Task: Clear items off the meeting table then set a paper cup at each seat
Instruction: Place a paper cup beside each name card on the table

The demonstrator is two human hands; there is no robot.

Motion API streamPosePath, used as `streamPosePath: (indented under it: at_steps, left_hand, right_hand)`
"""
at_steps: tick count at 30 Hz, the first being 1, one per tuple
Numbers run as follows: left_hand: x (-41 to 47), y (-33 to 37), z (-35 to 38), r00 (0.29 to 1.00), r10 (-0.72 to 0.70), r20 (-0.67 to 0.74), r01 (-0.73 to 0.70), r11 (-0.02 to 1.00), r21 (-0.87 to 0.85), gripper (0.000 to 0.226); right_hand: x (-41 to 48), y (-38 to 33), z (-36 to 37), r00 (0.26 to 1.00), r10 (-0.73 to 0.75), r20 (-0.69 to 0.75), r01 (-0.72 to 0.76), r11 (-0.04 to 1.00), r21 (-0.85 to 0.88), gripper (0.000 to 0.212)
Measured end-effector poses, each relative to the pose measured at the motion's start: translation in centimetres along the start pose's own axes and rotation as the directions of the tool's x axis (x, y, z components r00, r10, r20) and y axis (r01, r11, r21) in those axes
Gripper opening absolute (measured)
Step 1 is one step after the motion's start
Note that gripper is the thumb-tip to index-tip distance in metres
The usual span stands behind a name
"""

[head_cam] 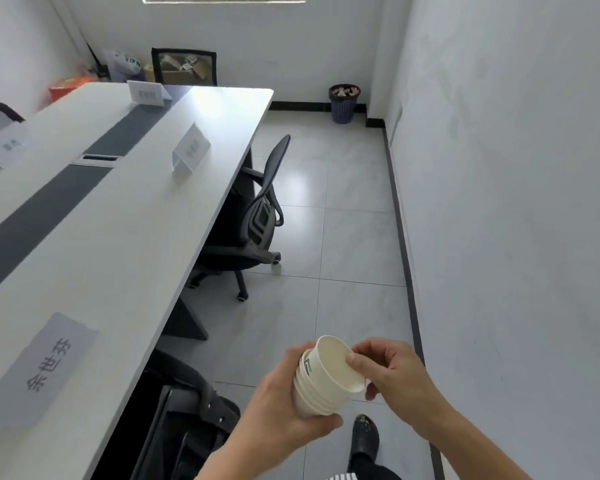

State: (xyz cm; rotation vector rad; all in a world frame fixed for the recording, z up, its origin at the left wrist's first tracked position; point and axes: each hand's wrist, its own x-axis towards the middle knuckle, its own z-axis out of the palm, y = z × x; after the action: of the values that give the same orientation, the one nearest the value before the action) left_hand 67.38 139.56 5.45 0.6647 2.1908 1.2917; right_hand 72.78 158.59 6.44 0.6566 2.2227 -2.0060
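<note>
A nested stack of white paper cups (321, 382) is held over the floor, to the right of the long white meeting table (125, 230). My left hand (281, 407) grips the stack from below and behind. My right hand (385, 372) pinches the rim of the top cup with thumb and fingers. White name cards stand on the table: one near me (42, 368), one midway (190, 148), one at the far end (146, 93), one at the left edge (6, 147). I see no cup on the table.
A black office chair (253, 216) is tucked at the table's right side, and another (187, 420) stands just below me. A third chair (184, 65) sits at the far end. A dark waste basket (343, 103) stands by the far wall. The right wall is close.
</note>
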Motion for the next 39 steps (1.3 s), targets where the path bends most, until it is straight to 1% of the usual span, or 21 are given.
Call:
streamPosePath:
  at_steps: [4, 7, 9, 10, 13, 14, 17, 21, 24, 27, 30, 32, 36, 39]
  left_hand:
    - [6.3, 1.8, -0.3, 0.990, -0.061, -0.130, 0.055, 0.997, -0.054, 0.076]
    - [8.8, 2.5, -1.4, 0.958, -0.132, -0.256, 0.116, 0.990, -0.075, 0.077]
    - [9.6, 2.3, -2.3, 0.921, -0.190, -0.340, 0.165, 0.981, -0.101, 0.077]
    - [10.0, 2.2, -2.8, 0.899, -0.222, -0.377, 0.191, 0.974, -0.118, 0.077]
    - [11.2, 1.1, -4.6, 0.828, -0.304, -0.471, 0.259, 0.953, -0.159, 0.076]
    - [11.7, 0.7, -5.2, 0.805, -0.324, -0.497, 0.275, 0.946, -0.170, 0.075]
    - [13.0, -0.8, -7.5, 0.744, -0.388, -0.544, 0.313, 0.922, -0.230, 0.075]
    - [13.9, -3.5, -11.6, 0.655, -0.471, -0.590, 0.368, 0.882, -0.296, 0.079]
    - [14.2, -4.9, -15.0, 0.572, -0.516, -0.638, 0.378, 0.856, -0.354, 0.077]
    - [13.5, -5.7, -17.4, 0.474, -0.557, -0.681, 0.380, 0.828, -0.413, 0.073]
    - [12.4, -6.3, -19.0, 0.350, -0.616, -0.706, 0.361, 0.784, -0.505, 0.077]
    - [11.6, -7.0, -19.8, 0.251, -0.658, -0.710, 0.350, 0.746, -0.567, 0.076]
    - [10.9, -8.3, -21.6, 0.031, -0.722, -0.691, 0.295, 0.667, -0.684, 0.071]
    - [11.3, -8.9, -23.4, -0.108, -0.751, -0.651, 0.238, 0.617, -0.750, 0.072]
  right_hand:
    - [7.5, -2.7, -3.2, 0.993, -0.032, 0.118, 0.033, 0.999, -0.008, 0.015]
    - [12.0, -5.1, -3.6, 0.961, -0.027, 0.275, 0.019, 0.999, 0.034, 0.012]
    - [14.6, -6.4, -2.9, 0.907, -0.029, 0.421, 0.018, 0.999, 0.029, 0.036]
    - [15.9, -6.9, -2.4, 0.877, -0.031, 0.480, 0.035, 0.999, 0.001, 0.048]
    - [19.9, -8.2, 0.1, 0.792, -0.046, 0.609, 0.103, 0.993, -0.058, 0.066]
    - [21.3, -8.5, 1.1, 0.769, -0.048, 0.637, 0.120, 0.990, -0.070, 0.068]
    - [25.3, -9.8, 4.3, 0.727, -0.061, 0.683, 0.160, 0.984, -0.082, 0.064]
    - [30.9, -12.9, 8.6, 0.711, -0.006, 0.704, 0.053, 0.998, -0.046, 0.069]
    - [35.5, -15.5, 11.9, 0.706, -0.009, 0.708, 0.049, 0.998, -0.036, 0.069]
    - [39.2, -17.1, 15.7, 0.701, 0.018, 0.713, 0.028, 0.998, -0.053, 0.068]
    - [42.2, -18.4, 20.7, 0.649, 0.041, 0.760, 0.047, 0.995, -0.093, 0.071]
    - [43.9, -18.8, 24.9, 0.584, 0.051, 0.810, 0.092, 0.987, -0.129, 0.075]
    - [46.5, -18.7, 35.1, 0.431, 0.093, 0.897, 0.216, 0.955, -0.202, 0.077]
    - [47.5, -18.0, 43.0, 0.316, 0.123, 0.941, 0.306, 0.925, -0.224, 0.066]
